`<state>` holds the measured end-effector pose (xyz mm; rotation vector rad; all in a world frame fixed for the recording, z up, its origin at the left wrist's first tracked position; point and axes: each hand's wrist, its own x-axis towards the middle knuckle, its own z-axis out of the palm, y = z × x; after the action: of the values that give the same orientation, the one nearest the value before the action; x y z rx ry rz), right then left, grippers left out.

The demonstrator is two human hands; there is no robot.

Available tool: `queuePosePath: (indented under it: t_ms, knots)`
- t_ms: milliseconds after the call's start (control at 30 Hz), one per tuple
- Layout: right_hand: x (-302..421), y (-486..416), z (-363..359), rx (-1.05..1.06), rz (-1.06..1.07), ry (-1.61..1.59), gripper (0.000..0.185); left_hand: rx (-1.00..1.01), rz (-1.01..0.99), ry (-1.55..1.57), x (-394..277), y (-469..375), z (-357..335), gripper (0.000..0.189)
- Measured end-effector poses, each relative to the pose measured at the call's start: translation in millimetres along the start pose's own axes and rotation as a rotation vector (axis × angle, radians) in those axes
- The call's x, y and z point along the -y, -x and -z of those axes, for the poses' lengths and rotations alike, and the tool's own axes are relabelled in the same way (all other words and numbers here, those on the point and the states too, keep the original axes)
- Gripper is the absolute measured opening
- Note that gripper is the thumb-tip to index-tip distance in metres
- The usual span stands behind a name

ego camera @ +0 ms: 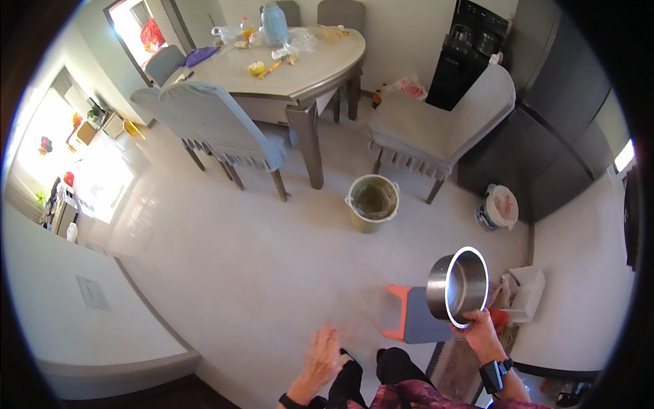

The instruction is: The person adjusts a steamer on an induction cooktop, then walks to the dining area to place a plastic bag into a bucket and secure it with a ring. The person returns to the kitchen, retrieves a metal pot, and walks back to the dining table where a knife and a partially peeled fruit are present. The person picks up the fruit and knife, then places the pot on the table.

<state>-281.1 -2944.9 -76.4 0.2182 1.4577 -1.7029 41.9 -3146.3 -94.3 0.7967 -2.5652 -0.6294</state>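
Observation:
My right hand (480, 332) grips the rim of a round stainless-steel basin (438, 291), thumb over the edge. The basin is tilted on its side, its mouth facing right, and nothing shows inside it. Below the basin stands a low stool (426, 319) with a grey top and orange legs, partly covered by it. My left hand (323, 355) hangs over the floor left of the stool, slightly blurred, with its fingers extended and nothing held.
A green bucket (369, 226) stands on the pale floor (245, 271) ahead. Beyond are a dining table (311, 69) and covered chairs (219, 122). At right are a lined bin (488, 217), a dark refrigerator (541, 133) and a white plastic container (531, 294). A low wall (117, 307) runs along the left.

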Motion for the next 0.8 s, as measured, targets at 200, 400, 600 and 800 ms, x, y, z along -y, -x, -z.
queuePosePath:
  t_ms: [200, 400, 600, 800]
  knots:
    - [18, -38, -27, -0.024, 0.037, -0.052, 0.033, 0.008, 0.107, -0.242, 77, -10, 31, 0.029]
    - [45, -120, -59, -0.020, 0.077, -0.086, 0.023, 0.042, 0.150, -0.317, 102, -78, 47, 0.029]
    - [95, -175, -115, 0.023, 0.095, -0.139, 0.014, 0.036, 0.211, -0.296, 124, -159, 67, 0.031]
    - [117, -219, -168, 0.088, 0.071, -0.010, 0.022, -0.038, 0.133, -0.237, 166, -246, 85, 0.036]
